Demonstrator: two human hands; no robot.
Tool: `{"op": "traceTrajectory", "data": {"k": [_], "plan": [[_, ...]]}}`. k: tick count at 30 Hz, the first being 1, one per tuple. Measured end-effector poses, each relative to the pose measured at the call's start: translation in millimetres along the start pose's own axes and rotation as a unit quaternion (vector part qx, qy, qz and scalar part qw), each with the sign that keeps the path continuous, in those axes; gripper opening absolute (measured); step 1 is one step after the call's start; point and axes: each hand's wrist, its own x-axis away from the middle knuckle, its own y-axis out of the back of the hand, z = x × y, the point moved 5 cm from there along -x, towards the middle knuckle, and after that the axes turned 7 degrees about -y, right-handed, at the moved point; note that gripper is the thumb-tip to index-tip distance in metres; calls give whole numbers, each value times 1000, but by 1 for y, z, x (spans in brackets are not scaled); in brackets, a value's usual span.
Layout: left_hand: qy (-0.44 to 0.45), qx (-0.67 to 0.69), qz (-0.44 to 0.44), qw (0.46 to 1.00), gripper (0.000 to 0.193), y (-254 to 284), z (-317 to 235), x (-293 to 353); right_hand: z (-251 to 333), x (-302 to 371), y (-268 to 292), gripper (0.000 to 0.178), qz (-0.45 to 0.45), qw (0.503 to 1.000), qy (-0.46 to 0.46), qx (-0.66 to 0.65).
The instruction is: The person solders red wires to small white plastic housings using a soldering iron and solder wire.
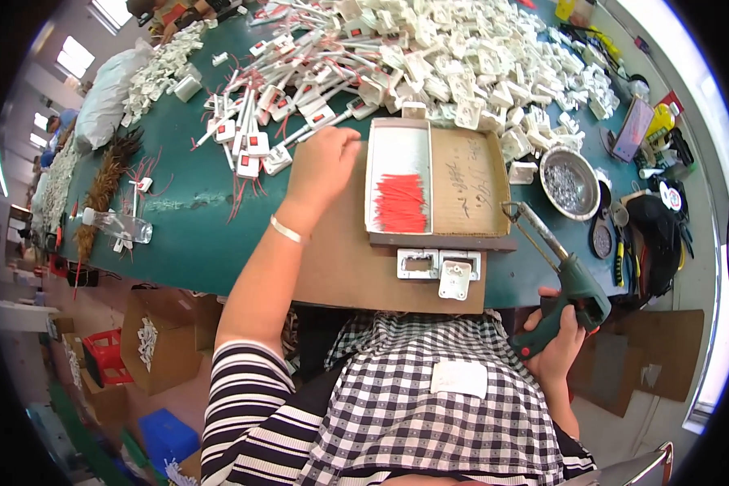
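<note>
My left hand [322,166] rests on a brown cardboard sheet [348,267] on the green table [178,227], fingers curled near a white switch part with a red button [320,117]; I cannot see anything inside it. Down at the table's near edge, my right hand [560,344] grips the handle of a green soldering gun [571,283], its metal tip pointing up toward a shallow cardboard tray [466,182]. The tray holds a white box with a bundle of short red wires [399,202]. Two white plastic housings [437,267] lie just below the tray.
A big heap of white plastic parts [462,57] covers the far table. A metal bowl of small pieces [569,182] and hand tools [632,243] sit at the right. A clear bottle [117,225] lies at the left. Cardboard boxes [158,340] stand on the floor.
</note>
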Motion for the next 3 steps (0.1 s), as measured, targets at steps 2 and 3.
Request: {"op": "traceTrajectory", "data": {"k": [2, 3], "plan": [[26, -62, -21, 998, 21, -9, 34, -19, 0, 3, 0, 38, 12, 1000, 22, 14], [55, -98, 3, 994, 22, -15, 40, -29, 1, 0, -3, 38, 15, 999, 28, 11]]}}
